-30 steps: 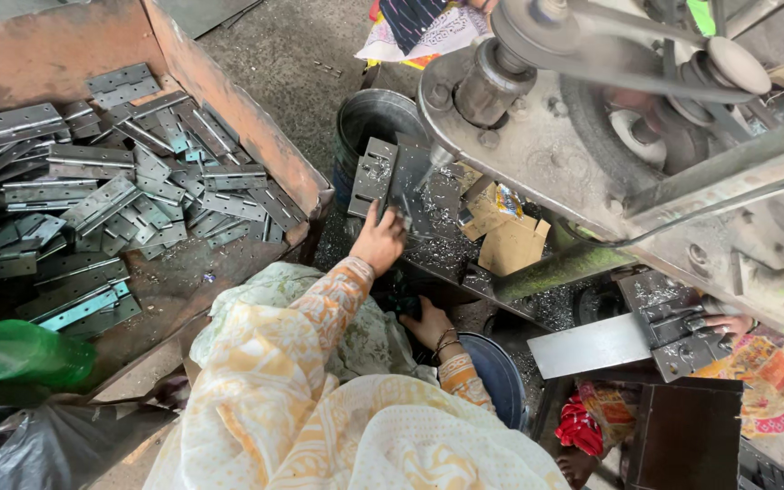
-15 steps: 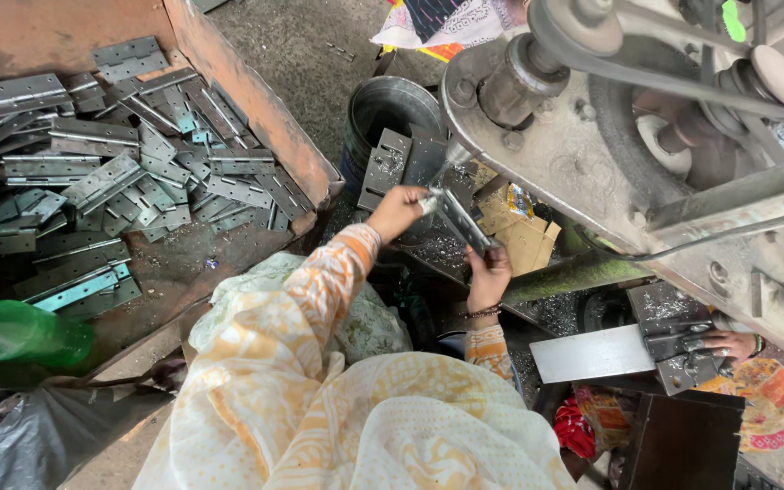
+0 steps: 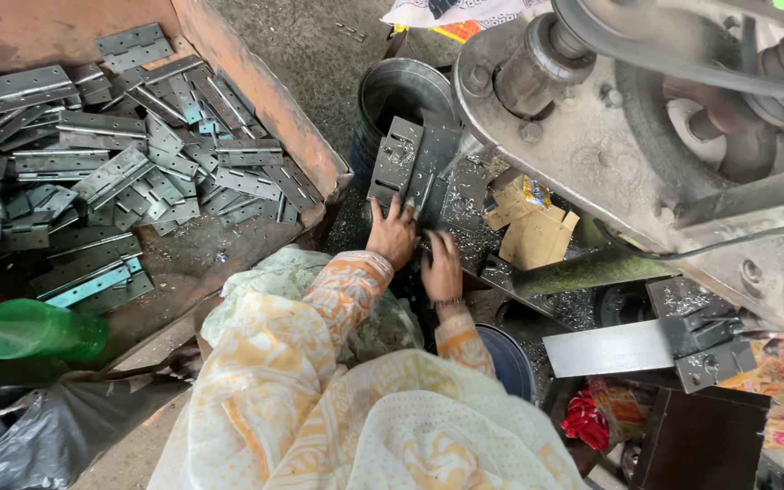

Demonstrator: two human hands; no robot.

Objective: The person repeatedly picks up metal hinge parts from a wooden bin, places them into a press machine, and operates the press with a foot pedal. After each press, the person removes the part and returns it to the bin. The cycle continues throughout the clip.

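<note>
— Where were the hands at that moment?

— Both were low, beside the big grey machine [image 3: 592, 154]. The left hand [image 3: 393, 232] lay on the lower edge of a dark metal hinge plate [image 3: 407, 163], the fingers [image 3: 398, 210] spread and pressing on it. The plate leaned against a round steel bucket [image 3: 392, 91], just in front of the machine.

— And the right hand?

— The right hand [image 3: 442, 265] was just beside the left one, fingers bent down onto the dark surface with metal chips. If it held something small, I could not tell.

— What could have gone wrong from there?

— I think the plate could slip, because it only leaned and the hand touched one edge. Its punched edges and the loose chips could cut bare skin. Also the loose patterned sleeve [image 3: 347, 290] was near the machine wheel, and I judged that a risk.

— And the other hinges?

— A pile of grey hinges [image 3: 129, 172] lay in the wooden box [image 3: 265, 100] to the left, well apart, with a green bottle [image 3: 34, 328] near it.
</note>
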